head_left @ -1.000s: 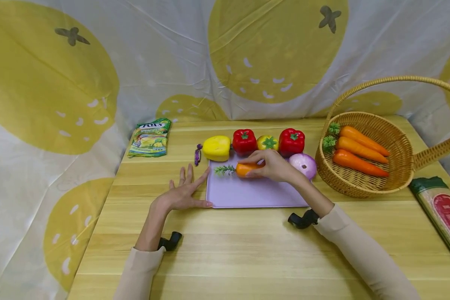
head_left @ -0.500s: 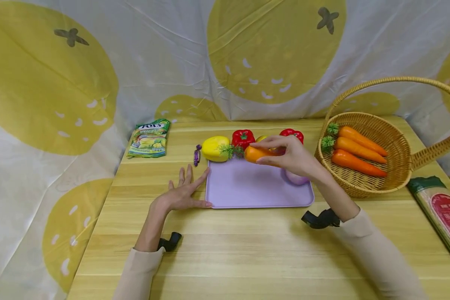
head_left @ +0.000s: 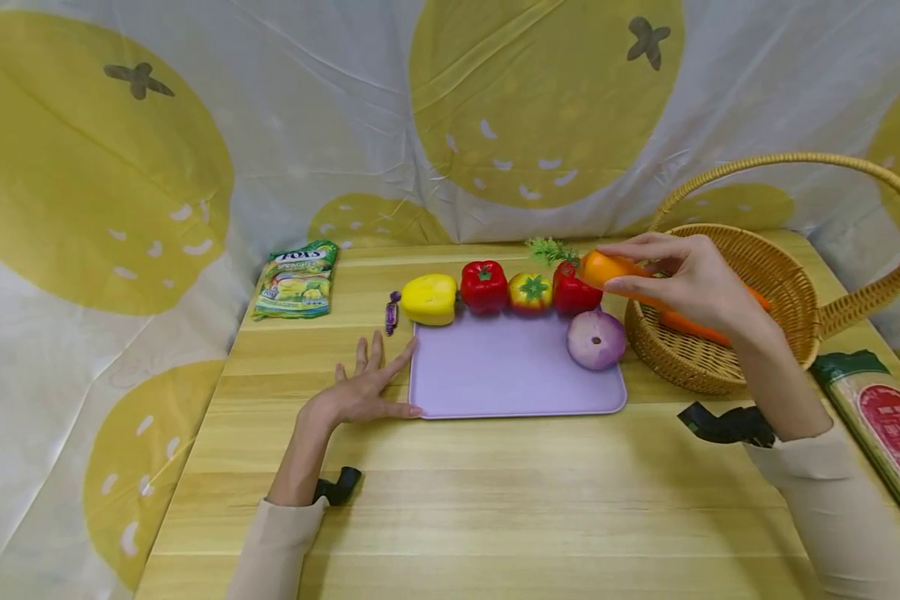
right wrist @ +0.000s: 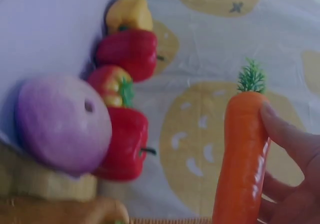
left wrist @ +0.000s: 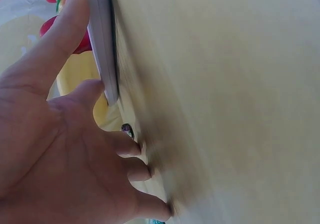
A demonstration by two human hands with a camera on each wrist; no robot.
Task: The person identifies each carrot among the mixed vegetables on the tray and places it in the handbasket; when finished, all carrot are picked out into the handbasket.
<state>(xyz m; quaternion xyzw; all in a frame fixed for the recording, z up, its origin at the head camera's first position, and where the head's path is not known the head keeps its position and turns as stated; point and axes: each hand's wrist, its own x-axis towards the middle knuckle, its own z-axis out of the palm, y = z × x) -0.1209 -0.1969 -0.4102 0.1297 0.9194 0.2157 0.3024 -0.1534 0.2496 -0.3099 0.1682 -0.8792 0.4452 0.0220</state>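
My right hand (head_left: 701,279) pinches an orange carrot (head_left: 607,268) near its leafy end, held up beside the wicker basket (head_left: 678,371). In the right wrist view the carrot (right wrist: 242,154) shows almost whole, green fronds upward. Spread out at the lilac tray's (head_left: 510,375) left edge, my left hand (head_left: 360,393) touches the rim with thumb and forefinger, its other fingertips on the table. A purple onion (head_left: 597,340) sits at the tray's right side. More carrots (head_left: 693,327) lie in the basket, partly hidden behind my right hand.
Along the tray's back edge stand a yellow pepper (head_left: 429,300), a red pepper (head_left: 484,287), a yellow-red one (head_left: 530,293) and another red pepper (head_left: 573,292). A wrapped candy (head_left: 392,312) and a green packet (head_left: 296,280) lie left. A long food bag (head_left: 881,425) lies right.
My right hand has lifted the carrot off the tray and carried it up and right toward the basket. The onion is uncovered again. My left hand stays where it was.
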